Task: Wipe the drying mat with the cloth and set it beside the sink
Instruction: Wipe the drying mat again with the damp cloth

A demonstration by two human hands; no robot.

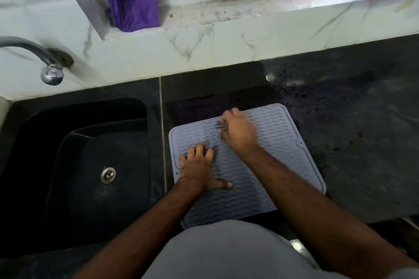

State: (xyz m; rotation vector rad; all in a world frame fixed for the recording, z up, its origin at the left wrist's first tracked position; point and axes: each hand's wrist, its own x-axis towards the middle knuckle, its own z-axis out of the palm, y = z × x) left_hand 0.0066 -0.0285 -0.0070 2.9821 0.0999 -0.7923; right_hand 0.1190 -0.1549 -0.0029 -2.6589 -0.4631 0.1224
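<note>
While lying flat on the dark stone desk (340,142), just right of the black sink (79,154), pale grey wavy-ribbed silicone drying mat (272,154) under both hands. Left hand (199,167) spread wide, fingers straight, palm pressing down on the mat's left part. Right hand (235,129) curled around a small checkered cloth (221,126), mostly hidden, held against the mat's upper middle. Chrome tap (48,68) on the white marble wall above the sink. Purple fabric (136,7) hanging at the window.
</note>
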